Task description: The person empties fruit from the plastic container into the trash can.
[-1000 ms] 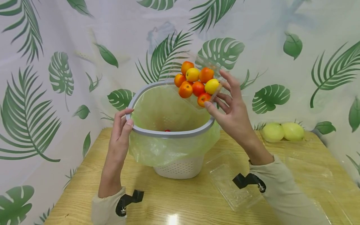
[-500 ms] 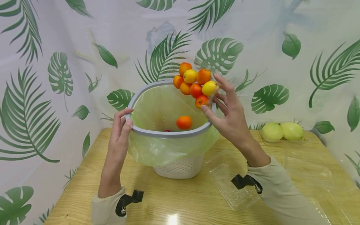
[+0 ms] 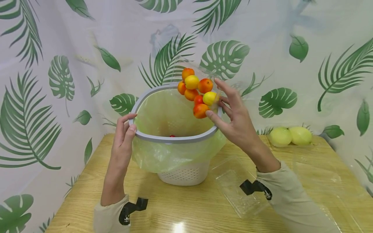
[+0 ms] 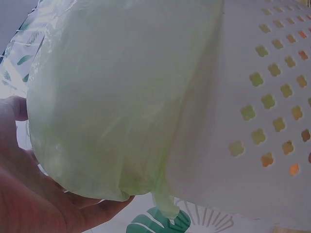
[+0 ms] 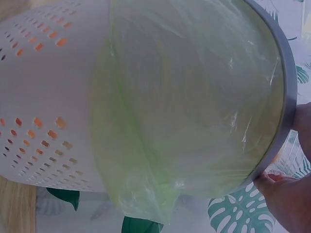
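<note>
Left fingers (image 3: 124, 119) grip the bin rim (image 3: 175, 139), right fingers (image 3: 228, 90) a clear box (image 3: 201, 69) of fruit (image 3: 205, 85); slow tipping should prevent spills.

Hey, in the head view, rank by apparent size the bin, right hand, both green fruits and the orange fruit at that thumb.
Bin
Right hand
Green fruits, too alike to rank apart
Orange fruit

1. Head: looks forward and down over the yellowish wooden bench (image 3: 163, 208).
2. Left wrist, right wrist: close, turned sideways, facing the white perforated plastic basket (image 3: 183, 176), which all views share.
</note>
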`<state>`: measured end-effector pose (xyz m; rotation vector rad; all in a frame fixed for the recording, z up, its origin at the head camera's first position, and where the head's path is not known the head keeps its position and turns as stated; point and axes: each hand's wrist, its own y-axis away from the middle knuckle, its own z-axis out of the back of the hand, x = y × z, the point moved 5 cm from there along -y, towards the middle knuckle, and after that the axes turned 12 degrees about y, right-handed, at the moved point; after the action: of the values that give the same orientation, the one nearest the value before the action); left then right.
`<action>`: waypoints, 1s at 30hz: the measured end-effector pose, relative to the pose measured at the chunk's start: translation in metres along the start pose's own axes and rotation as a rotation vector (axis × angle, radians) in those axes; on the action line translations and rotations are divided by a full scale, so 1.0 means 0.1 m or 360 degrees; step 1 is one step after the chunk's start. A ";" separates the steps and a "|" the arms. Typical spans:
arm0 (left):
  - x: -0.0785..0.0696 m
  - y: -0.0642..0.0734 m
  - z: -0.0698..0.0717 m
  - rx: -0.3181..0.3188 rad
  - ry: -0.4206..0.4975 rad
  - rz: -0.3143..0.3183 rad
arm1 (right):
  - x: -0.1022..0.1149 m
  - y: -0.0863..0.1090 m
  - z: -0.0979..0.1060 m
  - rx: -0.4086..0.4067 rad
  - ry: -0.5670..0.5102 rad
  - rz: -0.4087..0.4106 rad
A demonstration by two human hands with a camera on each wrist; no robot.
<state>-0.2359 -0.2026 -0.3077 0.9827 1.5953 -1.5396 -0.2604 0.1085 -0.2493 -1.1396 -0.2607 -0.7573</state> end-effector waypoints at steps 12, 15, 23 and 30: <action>0.00 0.00 -0.01 0.0011 0.0004 0.0001 | 0.02 0.01 0.00 0.0048 0.0043 0.0034; 0.00 0.00 0.00 0.0008 -0.0001 0.0002 | 0.02 0.01 0.00 0.0047 0.0081 0.0058; 0.00 0.00 0.00 0.0004 -0.0003 -0.0004 | 0.04 0.01 0.00 0.0033 0.0145 0.0110; 0.01 0.00 0.00 -0.0005 -0.0018 0.0004 | 0.05 0.00 -0.01 0.0017 0.0159 0.0172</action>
<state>-0.2357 -0.2031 -0.3085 0.9721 1.5875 -1.5375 -0.2570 0.1055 -0.2470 -1.0938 -0.1183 -0.7140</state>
